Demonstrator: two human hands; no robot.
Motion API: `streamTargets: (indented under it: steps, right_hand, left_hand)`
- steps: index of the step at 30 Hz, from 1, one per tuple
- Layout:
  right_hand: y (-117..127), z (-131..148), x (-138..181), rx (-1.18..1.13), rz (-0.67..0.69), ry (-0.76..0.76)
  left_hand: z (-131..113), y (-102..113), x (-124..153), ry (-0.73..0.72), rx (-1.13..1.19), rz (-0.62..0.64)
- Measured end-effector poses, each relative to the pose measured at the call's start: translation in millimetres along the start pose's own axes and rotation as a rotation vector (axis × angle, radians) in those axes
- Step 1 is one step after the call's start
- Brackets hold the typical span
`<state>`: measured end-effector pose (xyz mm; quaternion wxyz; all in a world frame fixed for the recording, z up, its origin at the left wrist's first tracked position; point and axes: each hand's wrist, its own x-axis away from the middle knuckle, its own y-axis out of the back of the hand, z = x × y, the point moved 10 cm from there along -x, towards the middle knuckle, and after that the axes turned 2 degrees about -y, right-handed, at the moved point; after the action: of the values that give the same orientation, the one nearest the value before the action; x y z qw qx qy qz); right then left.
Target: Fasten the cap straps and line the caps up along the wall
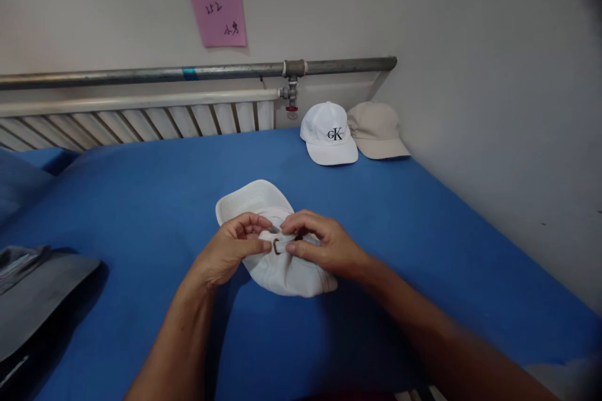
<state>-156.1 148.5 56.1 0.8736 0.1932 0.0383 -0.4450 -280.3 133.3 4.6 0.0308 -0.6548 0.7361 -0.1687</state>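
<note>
A white baseball cap (291, 279) lies on the blue cloth in front of me, its brim pointing up and to the left. Its back strap and metal buckle (276, 246) face me. My left hand (230, 244) pinches the cap beside the buckle, thumb below and fingers above. With thumb and fingertips, my right hand (327, 243) grips the strap just right of the buckle. The inside of the cap is mostly hidden by my hands.
A white cap with black letters (327, 131) and a beige cap (376, 128) sit at the back right by the wall. Grey caps (42, 288) lie at the left edge. A radiator (141, 122), a pipe (141, 74) and a valve (292, 97) run behind the blue-covered surface (164, 200).
</note>
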Motion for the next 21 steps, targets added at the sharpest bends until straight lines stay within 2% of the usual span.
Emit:
streamTargets:
  steps: [3,8,15,18,21]
  right_hand:
    - [-3.1,-9.6,0.5,-0.036,0.045,-0.119]
    - [-7.9,-14.2,0.2,-0.025,0.036,-0.177]
    - [-8.8,-8.8,0.6,0.095,-0.044,-0.089]
    - [-1.0,-8.1,0.4,0.081,-0.045,-0.106]
    - [13.6,-17.3,2.2,-0.011,-0.046,-0.225]
  left_hand:
    - [0.9,-0.1,0.7,0.005,-0.001,0.008]
    - [3.4,-1.1,1.3,0.007,-0.028,0.043]
    - [3.6,-1.0,1.7,0.006,-0.089,0.046]
    - [4.1,-1.5,2.5,0.028,-0.073,0.059]
    - [4.9,0.6,3.8,0.053,-0.057,0.061]
